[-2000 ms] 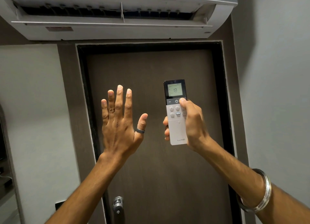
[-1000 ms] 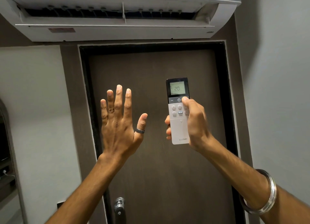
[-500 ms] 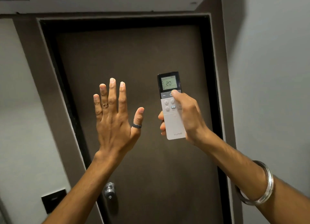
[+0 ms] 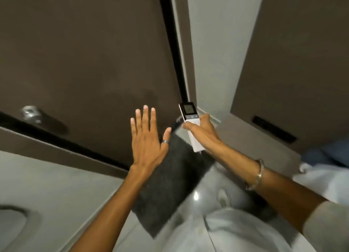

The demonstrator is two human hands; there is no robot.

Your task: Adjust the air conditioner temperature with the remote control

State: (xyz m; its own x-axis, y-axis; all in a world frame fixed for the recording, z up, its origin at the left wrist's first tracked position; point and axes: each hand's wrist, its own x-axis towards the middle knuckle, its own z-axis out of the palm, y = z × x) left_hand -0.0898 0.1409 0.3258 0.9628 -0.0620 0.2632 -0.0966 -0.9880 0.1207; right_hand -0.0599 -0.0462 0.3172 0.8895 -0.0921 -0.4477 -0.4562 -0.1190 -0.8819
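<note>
My right hand (image 4: pixel 203 131) grips the white remote control (image 4: pixel 189 117) around its lower half, screen end pointing up and away. The dark display at its top is too blurred to read. My left hand (image 4: pixel 146 138) is held flat beside it with fingers spread and empty, a ring on the thumb. The air conditioner is out of view; the camera now looks steeply down.
The dark brown door (image 4: pixel 85 53) with its metal handle (image 4: pixel 31 113) fills the upper left. A dark grey mat (image 4: pixel 170 187) lies on the glossy floor below my hands. A brown panel with a black slot (image 4: pixel 273 128) stands at right beside the grey wall (image 4: pixel 217 44).
The view has swung sharply down and tilted, so the air conditioner has left the frame and the floor and mat appear. Both hands have dropped lower. Earlier the display went from 18 to 20.
</note>
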